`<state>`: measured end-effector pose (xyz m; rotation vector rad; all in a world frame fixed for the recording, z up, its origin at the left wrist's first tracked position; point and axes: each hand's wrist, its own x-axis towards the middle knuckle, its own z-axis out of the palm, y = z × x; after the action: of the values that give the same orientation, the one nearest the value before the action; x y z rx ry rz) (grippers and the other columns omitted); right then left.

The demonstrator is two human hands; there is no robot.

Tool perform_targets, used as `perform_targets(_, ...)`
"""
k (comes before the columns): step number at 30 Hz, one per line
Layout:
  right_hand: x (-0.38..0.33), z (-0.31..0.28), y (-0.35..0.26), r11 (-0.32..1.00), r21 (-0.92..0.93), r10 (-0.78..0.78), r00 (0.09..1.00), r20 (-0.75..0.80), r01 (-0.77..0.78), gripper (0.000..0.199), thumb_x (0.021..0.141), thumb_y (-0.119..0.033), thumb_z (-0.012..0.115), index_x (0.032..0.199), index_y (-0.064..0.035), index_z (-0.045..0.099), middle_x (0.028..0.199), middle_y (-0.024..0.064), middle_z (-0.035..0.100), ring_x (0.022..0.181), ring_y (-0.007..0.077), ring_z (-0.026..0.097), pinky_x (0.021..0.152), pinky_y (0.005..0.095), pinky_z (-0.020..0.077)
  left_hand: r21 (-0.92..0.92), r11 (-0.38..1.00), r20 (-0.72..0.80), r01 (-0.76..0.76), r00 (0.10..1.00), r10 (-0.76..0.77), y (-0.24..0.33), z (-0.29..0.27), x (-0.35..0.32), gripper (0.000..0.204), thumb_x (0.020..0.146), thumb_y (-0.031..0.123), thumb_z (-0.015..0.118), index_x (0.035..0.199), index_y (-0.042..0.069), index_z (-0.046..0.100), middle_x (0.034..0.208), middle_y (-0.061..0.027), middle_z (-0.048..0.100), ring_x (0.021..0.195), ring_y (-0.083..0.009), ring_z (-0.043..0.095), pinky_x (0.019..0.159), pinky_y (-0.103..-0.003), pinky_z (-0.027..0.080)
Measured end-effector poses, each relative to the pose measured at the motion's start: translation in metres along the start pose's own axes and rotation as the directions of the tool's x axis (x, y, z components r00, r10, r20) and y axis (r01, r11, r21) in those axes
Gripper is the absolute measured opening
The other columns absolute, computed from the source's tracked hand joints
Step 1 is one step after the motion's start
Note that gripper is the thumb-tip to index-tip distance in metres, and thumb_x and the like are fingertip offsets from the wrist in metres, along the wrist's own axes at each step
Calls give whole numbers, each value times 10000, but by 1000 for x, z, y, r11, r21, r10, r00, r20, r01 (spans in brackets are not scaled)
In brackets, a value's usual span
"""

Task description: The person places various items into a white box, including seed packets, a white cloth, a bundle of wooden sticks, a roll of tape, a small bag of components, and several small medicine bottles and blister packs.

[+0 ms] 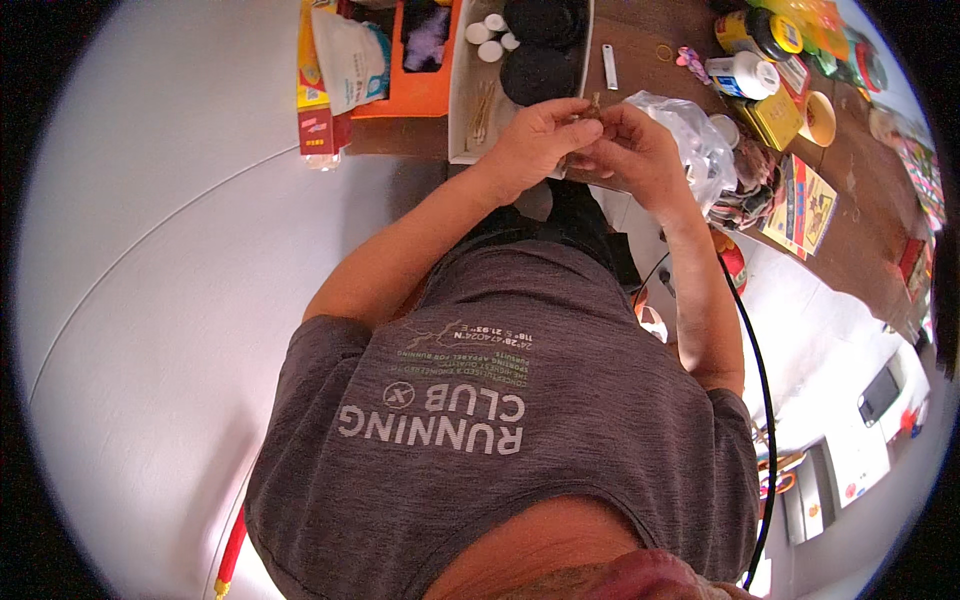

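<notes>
My left hand (540, 145) and my right hand (640, 150) meet in front of me at the table's near edge. Between their fingertips is a small brownish thing (596, 104) with a thin pale tip pointing up; its kind I cannot make out. Both hands are closed, thumbs and fingers pinched around it, and they hide most of it. Just beyond my left hand lies a pale shallow tray (458, 110). Inside it are white round caps (489, 50), thin tan sticks (482, 112) and black rounded items (540, 76). A clear plastic bag (700, 150) sits beside my right hand.
Left of the tray stand an orange box (410, 100) and a white pouch (352, 62). On the brown table (640, 30) lie a small white strip (609, 68), a white bottle (742, 75), a yellow-lidded jar (785, 38), a yellow box (775, 120) and crumpled dark cloth (748, 195).
</notes>
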<state>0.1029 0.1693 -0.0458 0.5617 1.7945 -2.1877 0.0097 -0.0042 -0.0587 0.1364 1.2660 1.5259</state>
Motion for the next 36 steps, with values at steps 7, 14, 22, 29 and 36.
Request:
perform_targets(7,1,21,5,914,-384,-130,991,22,128,331,895,-270,782,1036,0,651,868,127,716,790,199,698,699,318,544,-96,995,-394,37,916,-72,-1,-22,-43,379,1006,185,634,1310,-29,559,1051,-65,650,935,-147,651,845,-370,621)
perform_targets(14,-9,-15,21,342,-938,-269,963,-34,62,371,866,-295,763,1148,-74,669,1150,91,684,1137,304,614,970,463,468,-189,982,-582,-27,808,-90,-30,-69,-37,142,1017,126,579,1122,29,577,936,-36,598,845,-169,637,794,-397,618)
perform_targets(22,-48,-38,13,-86,-911,-218,900,-377,-403,805,764,-373,832,1450,-141,483,1486,128,495,1289,394,526,1055,552,420,-133,991,-609,15,788,-94,-48,-83,12,126,1022,131,530,1104,44,570,939,-46,587,809,-194,607,752,-378,584)
perform_targets(29,-77,-66,58,319,-825,-92,851,-517,-467,483,845,-42,604,1320,-122,569,1060,185,706,995,367,688,802,471,560,-159,982,-650,103,738,-183,-53,-86,33,149,1002,85,516,1131,41,575,946,-52,554,827,-184,570,728,-378,585)
perform_targets(36,-85,-35,45,939,-343,-230,768,-598,14,420,801,93,466,1151,-22,669,1083,156,723,1039,262,699,905,342,526,-180,980,-657,88,731,-186,-63,-92,36,315,990,83,533,1293,8,573,1013,-73,591,845,-177,585,674,-349,573)
